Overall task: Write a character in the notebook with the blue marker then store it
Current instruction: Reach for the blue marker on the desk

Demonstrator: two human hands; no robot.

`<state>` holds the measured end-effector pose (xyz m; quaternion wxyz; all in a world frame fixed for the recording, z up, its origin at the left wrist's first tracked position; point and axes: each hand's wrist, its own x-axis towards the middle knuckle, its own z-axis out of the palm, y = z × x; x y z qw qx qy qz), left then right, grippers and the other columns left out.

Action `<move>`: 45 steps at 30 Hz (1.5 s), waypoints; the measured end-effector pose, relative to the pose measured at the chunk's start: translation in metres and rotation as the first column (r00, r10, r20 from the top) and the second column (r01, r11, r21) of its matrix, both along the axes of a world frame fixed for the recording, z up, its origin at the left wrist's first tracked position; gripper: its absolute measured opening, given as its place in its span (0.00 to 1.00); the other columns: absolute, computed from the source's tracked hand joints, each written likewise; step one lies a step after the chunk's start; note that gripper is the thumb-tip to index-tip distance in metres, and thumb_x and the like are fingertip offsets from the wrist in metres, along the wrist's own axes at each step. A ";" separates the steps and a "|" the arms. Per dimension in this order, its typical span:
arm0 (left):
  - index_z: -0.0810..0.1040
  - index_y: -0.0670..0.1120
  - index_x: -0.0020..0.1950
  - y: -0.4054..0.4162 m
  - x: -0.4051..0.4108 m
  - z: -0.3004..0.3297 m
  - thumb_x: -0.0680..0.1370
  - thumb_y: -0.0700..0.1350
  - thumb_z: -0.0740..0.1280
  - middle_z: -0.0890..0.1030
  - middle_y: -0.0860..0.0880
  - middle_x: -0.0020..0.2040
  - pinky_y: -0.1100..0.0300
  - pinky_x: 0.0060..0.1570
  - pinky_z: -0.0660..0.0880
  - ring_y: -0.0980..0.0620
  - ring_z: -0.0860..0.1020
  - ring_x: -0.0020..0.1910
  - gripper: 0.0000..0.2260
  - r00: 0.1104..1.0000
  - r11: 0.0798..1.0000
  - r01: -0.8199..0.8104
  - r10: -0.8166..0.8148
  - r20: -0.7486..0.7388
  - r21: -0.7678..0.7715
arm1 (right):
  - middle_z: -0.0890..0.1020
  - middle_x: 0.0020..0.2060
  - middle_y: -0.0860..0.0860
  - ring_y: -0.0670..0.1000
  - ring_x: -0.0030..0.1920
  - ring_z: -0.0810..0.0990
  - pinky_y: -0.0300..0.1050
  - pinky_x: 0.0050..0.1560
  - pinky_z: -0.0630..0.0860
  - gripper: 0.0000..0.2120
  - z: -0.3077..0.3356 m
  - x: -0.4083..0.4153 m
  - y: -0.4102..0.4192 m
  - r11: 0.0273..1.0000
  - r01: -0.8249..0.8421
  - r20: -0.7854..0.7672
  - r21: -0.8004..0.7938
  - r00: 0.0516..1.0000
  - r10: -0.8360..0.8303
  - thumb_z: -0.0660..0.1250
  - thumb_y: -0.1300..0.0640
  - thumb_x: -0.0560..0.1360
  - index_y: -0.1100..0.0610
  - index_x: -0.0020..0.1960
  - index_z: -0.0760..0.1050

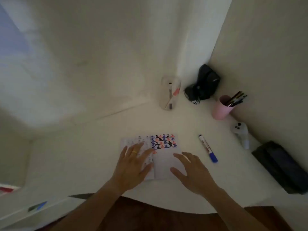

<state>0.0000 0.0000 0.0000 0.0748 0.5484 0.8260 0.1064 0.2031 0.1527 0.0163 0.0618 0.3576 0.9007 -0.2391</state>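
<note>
An open notebook [164, 148] lies flat on the white table [100, 155]. Rows of black, blue and red characters fill the top of its right page; the lower part of that page is blank. My left hand [131, 165] rests palm down on the left page, fingers spread, a yellow ring on one finger. My right hand [191, 172] hovers or rests with fingers apart over the blank lower right corner. The blue marker [208, 148], capped with a blue cap at its near end, lies on the table to the right of the notebook, untouched.
A clear holder [170, 93] with a red and a dark pen stands at the back. A black device [203, 84] sits in the corner, beside a pink cup [220, 108] of pens. A white controller [240, 134] and a black case [281, 165] lie along the right wall.
</note>
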 end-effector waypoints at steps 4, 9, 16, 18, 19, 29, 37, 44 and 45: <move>0.66 0.58 0.76 0.022 0.010 -0.051 0.79 0.64 0.59 0.72 0.45 0.74 0.47 0.71 0.66 0.44 0.70 0.72 0.26 0.999 0.997 -0.036 0.038 -0.026 0.074 | 0.70 0.75 0.49 0.52 0.75 0.65 0.49 0.73 0.65 0.32 -0.065 -0.007 0.014 0.990 0.023 -0.079 0.137 0.997 -0.012 0.46 0.30 0.76 0.43 0.73 0.69; 0.75 0.54 0.70 0.024 0.024 -0.095 0.76 0.65 0.64 0.75 0.44 0.69 0.46 0.67 0.69 0.43 0.71 0.68 0.26 0.994 0.976 -0.078 0.091 -0.055 0.204 | 0.79 0.66 0.57 0.61 0.67 0.75 0.58 0.65 0.74 0.23 -0.122 -0.001 0.013 0.933 0.058 -0.241 0.354 0.970 0.031 0.60 0.40 0.78 0.51 0.66 0.78; 0.77 0.54 0.66 0.025 0.026 -0.112 0.74 0.65 0.64 0.76 0.47 0.65 0.47 0.64 0.72 0.45 0.72 0.65 0.24 0.978 0.949 -0.048 0.108 -0.180 0.311 | 0.81 0.61 0.56 0.59 0.62 0.77 0.54 0.59 0.76 0.20 -0.140 -0.004 0.009 0.849 0.133 -0.360 0.512 0.930 0.071 0.62 0.42 0.77 0.52 0.62 0.80; 0.78 0.54 0.63 0.023 0.028 -0.112 0.74 0.64 0.65 0.77 0.47 0.63 0.47 0.61 0.73 0.44 0.73 0.62 0.22 0.975 0.937 -0.039 0.111 -0.191 0.348 | 0.82 0.58 0.55 0.58 0.59 0.79 0.52 0.56 0.77 0.20 -0.139 -0.004 0.007 0.833 0.156 -0.377 0.532 0.924 0.068 0.62 0.42 0.76 0.51 0.60 0.81; 0.79 0.53 0.61 0.022 0.029 -0.114 0.74 0.64 0.65 0.77 0.46 0.62 0.47 0.59 0.74 0.44 0.73 0.61 0.21 0.975 0.929 -0.032 0.111 -0.194 0.370 | 0.82 0.57 0.54 0.57 0.57 0.79 0.51 0.54 0.78 0.19 -0.138 -0.004 0.005 0.831 0.164 -0.375 0.531 0.925 0.057 0.62 0.41 0.76 0.51 0.59 0.81; 0.72 0.55 0.72 -0.014 0.049 -0.117 0.78 0.63 0.53 0.70 0.42 0.76 0.45 0.76 0.60 0.40 0.66 0.75 0.26 0.993 0.961 -0.049 0.077 -0.094 0.272 | 0.79 0.60 0.54 0.56 0.58 0.80 0.49 0.57 0.77 0.17 -0.118 0.017 -0.038 0.898 0.222 -0.355 0.381 0.932 -0.079 0.60 0.47 0.80 0.55 0.60 0.80; 0.69 0.62 0.73 -0.015 0.044 -0.125 0.76 0.68 0.48 0.65 0.47 0.80 0.43 0.79 0.55 0.43 0.61 0.79 0.29 0.994 0.961 -0.052 0.076 -0.079 0.271 | 0.76 0.67 0.53 0.56 0.64 0.76 0.49 0.59 0.75 0.18 -0.118 0.018 -0.021 0.892 0.172 -0.281 0.419 0.958 -0.052 0.58 0.48 0.82 0.53 0.68 0.75; 0.67 0.64 0.74 -0.006 0.040 -0.130 0.77 0.69 0.47 0.64 0.49 0.80 0.43 0.79 0.56 0.44 0.60 0.80 0.28 0.984 0.962 -0.068 0.107 -0.140 0.264 | 0.79 0.63 0.59 0.64 0.58 0.77 0.55 0.53 0.76 0.22 -0.115 0.026 0.057 0.654 0.394 -0.272 0.645 0.919 -0.285 0.62 0.56 0.80 0.52 0.73 0.70; 0.66 0.64 0.74 -0.005 0.041 -0.129 0.77 0.69 0.47 0.63 0.49 0.81 0.44 0.79 0.55 0.44 0.60 0.80 0.28 0.983 0.965 -0.071 0.111 -0.146 0.253 | 0.78 0.61 0.58 0.62 0.57 0.77 0.53 0.52 0.75 0.24 -0.114 0.027 0.062 0.668 0.366 -0.195 0.648 0.927 -0.320 0.60 0.57 0.80 0.50 0.76 0.66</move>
